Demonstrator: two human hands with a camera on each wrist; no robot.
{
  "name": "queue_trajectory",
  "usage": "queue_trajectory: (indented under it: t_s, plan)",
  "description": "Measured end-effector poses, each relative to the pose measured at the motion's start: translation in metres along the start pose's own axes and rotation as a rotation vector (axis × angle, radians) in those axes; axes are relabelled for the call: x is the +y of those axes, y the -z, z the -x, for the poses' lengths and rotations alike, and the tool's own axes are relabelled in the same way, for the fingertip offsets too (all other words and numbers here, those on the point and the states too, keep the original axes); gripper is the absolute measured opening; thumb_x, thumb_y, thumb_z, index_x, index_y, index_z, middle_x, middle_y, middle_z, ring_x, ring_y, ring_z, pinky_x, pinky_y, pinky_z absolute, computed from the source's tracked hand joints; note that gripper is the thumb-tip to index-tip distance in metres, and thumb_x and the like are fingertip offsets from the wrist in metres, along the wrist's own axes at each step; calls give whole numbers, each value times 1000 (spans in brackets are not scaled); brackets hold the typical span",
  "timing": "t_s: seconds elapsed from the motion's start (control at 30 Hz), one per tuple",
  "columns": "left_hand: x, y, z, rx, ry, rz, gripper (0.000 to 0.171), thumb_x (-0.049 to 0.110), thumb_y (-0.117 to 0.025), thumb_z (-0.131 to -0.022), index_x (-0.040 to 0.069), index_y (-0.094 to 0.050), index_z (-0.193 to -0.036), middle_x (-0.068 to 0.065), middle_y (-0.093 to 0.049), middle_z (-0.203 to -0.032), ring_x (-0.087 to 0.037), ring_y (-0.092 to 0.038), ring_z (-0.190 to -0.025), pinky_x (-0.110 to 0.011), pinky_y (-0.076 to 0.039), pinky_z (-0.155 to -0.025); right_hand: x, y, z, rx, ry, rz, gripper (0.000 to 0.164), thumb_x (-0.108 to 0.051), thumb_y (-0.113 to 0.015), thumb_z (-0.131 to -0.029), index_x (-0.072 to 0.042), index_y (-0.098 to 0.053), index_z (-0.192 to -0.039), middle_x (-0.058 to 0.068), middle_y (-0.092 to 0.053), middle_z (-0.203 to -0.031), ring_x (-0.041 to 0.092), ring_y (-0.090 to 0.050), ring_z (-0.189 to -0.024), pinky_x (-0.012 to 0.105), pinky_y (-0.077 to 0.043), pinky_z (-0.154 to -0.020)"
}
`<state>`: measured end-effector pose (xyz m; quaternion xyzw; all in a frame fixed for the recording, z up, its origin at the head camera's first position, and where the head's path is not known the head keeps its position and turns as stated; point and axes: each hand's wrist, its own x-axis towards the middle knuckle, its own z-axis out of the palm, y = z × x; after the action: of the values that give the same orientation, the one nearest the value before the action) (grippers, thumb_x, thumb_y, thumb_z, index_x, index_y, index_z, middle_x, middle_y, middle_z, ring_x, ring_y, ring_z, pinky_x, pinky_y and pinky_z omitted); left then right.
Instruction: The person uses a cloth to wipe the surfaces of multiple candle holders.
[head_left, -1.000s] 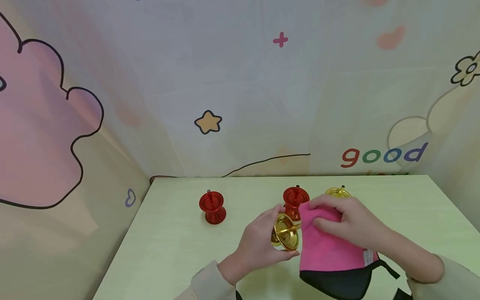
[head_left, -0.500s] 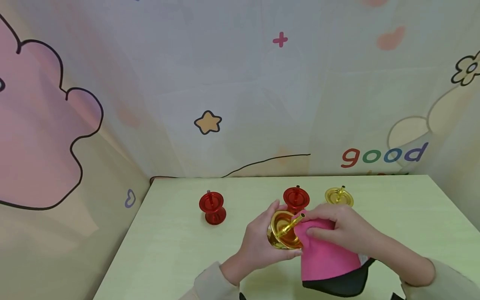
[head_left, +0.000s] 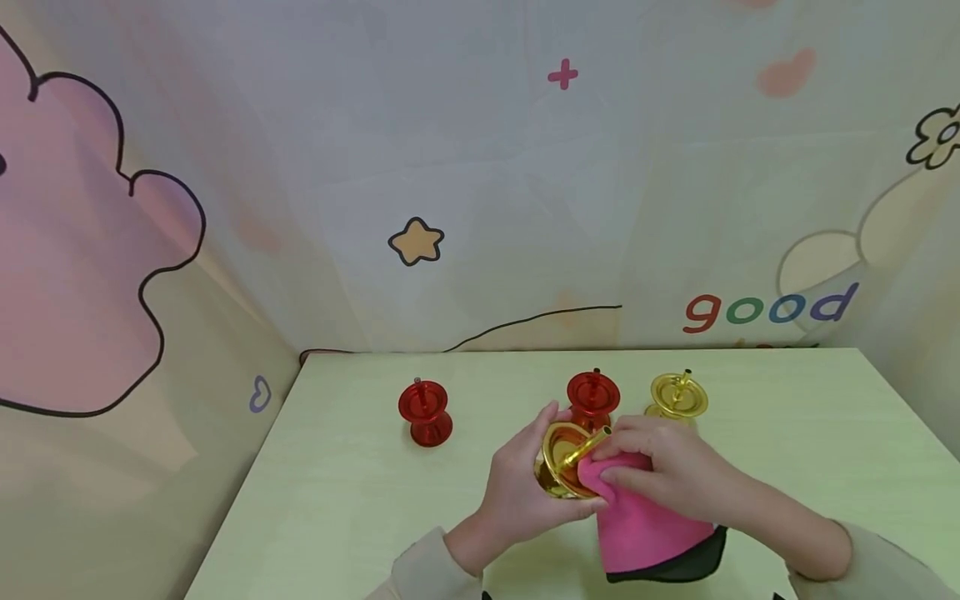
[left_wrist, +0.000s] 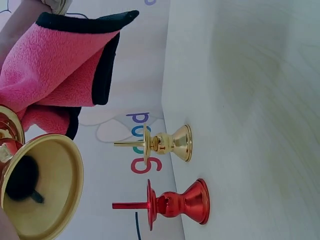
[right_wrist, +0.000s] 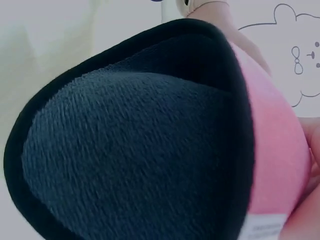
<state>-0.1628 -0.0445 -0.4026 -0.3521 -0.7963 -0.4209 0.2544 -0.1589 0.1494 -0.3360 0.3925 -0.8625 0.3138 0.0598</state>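
Observation:
My left hand point(head_left: 517, 483) grips a gold candlestick point(head_left: 551, 475), tilted so its dish and thin stem face up and to the right. In the left wrist view its hollow, flared base point(left_wrist: 62, 180) shows. My right hand point(head_left: 675, 462) pinches a pink cloth point(head_left: 648, 533) with a black edge, and the bunched end lies against the candlestick's dish. The rest of the cloth hangs below the fingers. Its dark underside point(right_wrist: 130, 155) fills much of the right wrist view, where most of the right hand is hidden.
Behind my hands, a red candlestick point(head_left: 592, 396) and another gold candlestick point(head_left: 678, 396) stand upright on the pale table point(head_left: 330, 500). A second red candlestick point(head_left: 425, 412) stands farther left. A printed backdrop point(head_left: 510, 208) rises at the table's back edge.
The cloth has moved left, from beside the candlestick's stem onto its dish. The held candlestick has turned, its stem now pointing more upward. The standing candlesticks have stayed put.

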Motion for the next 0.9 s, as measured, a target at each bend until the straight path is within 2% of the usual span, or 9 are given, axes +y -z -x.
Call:
queue_trajectory:
  t_s: [0.2,0.33,0.4,0.5,0.57,0.63,0.73,0.8,0.9]
  plan:
    - [1,4,-3,-36,-105,-22,101,33,-84,-53,1,-33,-133,-8,-59,-114,-12,-58,-100,-15,-47,-82,1,-1,-3,-32,-130,-63,25,-15,-72,-72,-20,-57,-92,-12,-60,-86,0,-54,-80,17,-48,-64]
    - [3,10,-4,-123,-126,37,105,31,-85,-51,-1,-30,-135,-8,-59,-115,-10,-58,-100,-13,-46,-81,0,3,-6,-65,-135,-31,33,-16,-73,-70,-21,-53,-95,-13,-57,-90,0,-54,-85,20,-49,-70]
    - [4,13,-3,-206,-88,94,105,29,-84,-53,0,-28,-137,-6,-59,-117,-8,-57,-103,-12,-45,-82,0,5,-6,-78,-104,1,32,-17,-73,-70,-22,-55,-96,-14,-57,-91,1,-53,-85,20,-48,-70]
    - [6,17,-3,-334,29,184,105,27,-82,-57,4,-21,-139,-2,-55,-123,-6,-53,-109,-14,-44,-86,-1,7,-6,-71,-42,18,28,-23,-73,-71,-23,-58,-95,-15,-59,-91,0,-51,-83,19,-47,-67]
    - [6,19,-4,-392,119,222,104,27,-80,-61,7,-17,-141,1,-50,-129,-5,-48,-115,-18,-42,-91,1,6,-6,-50,-18,-1,28,-27,-73,-71,-23,-59,-95,-14,-60,-90,-1,-52,-82,18,-46,-65]
    - [6,20,-5,-418,168,250,105,28,-79,-63,9,-13,-142,3,-47,-131,-5,-45,-118,-21,-40,-94,2,5,-5,-36,-15,-36,27,-30,-71,-72,-24,-60,-95,-14,-61,-89,-1,-52,-82,17,-47,-63]
    - [4,21,-6,-426,189,267,102,33,-76,-65,11,-13,-142,4,-49,-129,-6,-44,-119,-24,-38,-97,3,4,-4,-13,-18,-60,27,-31,-70,-72,-24,-60,-95,-14,-62,-90,-2,-52,-82,17,-47,-64]
    - [3,21,-6,-429,193,245,98,40,-73,-67,14,-15,-142,5,-51,-125,-5,-45,-116,-25,-39,-96,2,3,-4,2,-2,-46,26,-31,-70,-72,-24,-60,-95,-13,-62,-89,-1,-51,-82,17,-46,-64]
    - [3,21,-7,-436,184,158,90,51,-67,-69,16,-23,-140,7,-49,-123,-6,-42,-114,-25,-39,-93,0,4,-4,27,23,-17,26,-30,-71,-72,-23,-60,-94,-11,-62,-89,0,-50,-83,18,-45,-65]
